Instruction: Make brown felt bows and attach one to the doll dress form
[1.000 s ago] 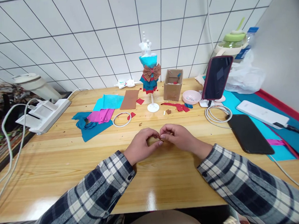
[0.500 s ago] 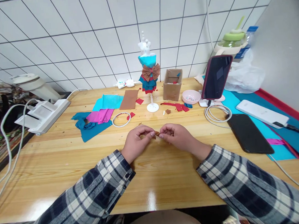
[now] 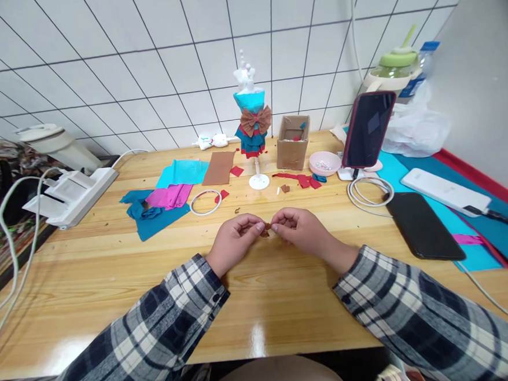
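Left hand and right hand sit close together, just apart, thumbs and fingers pinched on either side of a small brown piece. That piece is held between the fingertips above the middle of the wooden table; its exact shape is mostly hidden by the fingers. Plaid sleeves reach the wrists.

Over to the right, a black phone lies flat, partly on turquoise sheeting, with a white device beyond it and a coiled white cable to its left. Just past the left hand is a brown crumb, then a white ring lying flat beside a teal sheet. A crumpled magenta piece overlaps that sheet.

Farther back, a brown scrap lies near some red strips. Left of these stands a white dress form, upright, wearing turquoise above, a brown bow at the waist and teal ruffles edged in red. A brown sheet lies to its left; to its right are a pink bowl holding small shiny bits and an open cardboard box. White tiles cover the wall behind.
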Action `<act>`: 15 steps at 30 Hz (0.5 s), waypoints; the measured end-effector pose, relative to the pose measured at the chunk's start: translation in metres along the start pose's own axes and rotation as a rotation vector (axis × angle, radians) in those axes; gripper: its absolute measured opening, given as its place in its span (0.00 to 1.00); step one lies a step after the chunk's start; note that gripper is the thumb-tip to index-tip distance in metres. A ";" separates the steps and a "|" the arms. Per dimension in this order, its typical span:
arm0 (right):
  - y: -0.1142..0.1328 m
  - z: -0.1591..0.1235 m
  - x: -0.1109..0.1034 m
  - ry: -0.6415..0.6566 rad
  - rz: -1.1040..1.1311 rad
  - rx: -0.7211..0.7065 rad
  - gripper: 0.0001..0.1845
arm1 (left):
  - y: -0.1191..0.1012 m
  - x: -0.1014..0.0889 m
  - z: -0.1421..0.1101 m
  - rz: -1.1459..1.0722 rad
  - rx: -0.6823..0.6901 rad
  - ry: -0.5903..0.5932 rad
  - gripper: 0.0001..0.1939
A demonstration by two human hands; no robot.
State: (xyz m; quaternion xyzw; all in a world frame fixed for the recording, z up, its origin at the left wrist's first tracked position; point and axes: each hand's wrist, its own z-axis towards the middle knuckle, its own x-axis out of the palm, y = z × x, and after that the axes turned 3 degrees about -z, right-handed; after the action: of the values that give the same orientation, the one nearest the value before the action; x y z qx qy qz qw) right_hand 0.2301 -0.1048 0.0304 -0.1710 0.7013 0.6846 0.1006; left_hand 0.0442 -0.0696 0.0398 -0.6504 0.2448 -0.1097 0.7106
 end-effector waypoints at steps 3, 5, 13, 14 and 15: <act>-0.001 0.000 0.001 0.010 -0.060 -0.005 0.09 | 0.000 0.000 -0.001 -0.022 -0.001 0.008 0.17; 0.000 -0.001 0.002 0.009 -0.085 -0.010 0.08 | 0.000 0.001 -0.001 0.022 0.006 -0.005 0.15; 0.006 -0.006 0.005 0.019 -0.030 0.020 0.07 | 0.000 0.000 0.001 0.012 -0.028 -0.051 0.13; 0.006 -0.006 0.005 0.026 -0.022 0.025 0.08 | 0.000 0.000 0.001 0.007 -0.033 -0.051 0.14; 0.006 -0.006 0.005 0.031 -0.016 0.030 0.08 | 0.001 0.000 0.001 0.002 -0.037 -0.047 0.14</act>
State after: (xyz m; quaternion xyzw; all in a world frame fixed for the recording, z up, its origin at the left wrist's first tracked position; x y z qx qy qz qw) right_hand 0.2235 -0.1112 0.0340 -0.1857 0.7117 0.6704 0.0978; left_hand 0.0444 -0.0683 0.0393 -0.6656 0.2308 -0.0892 0.7041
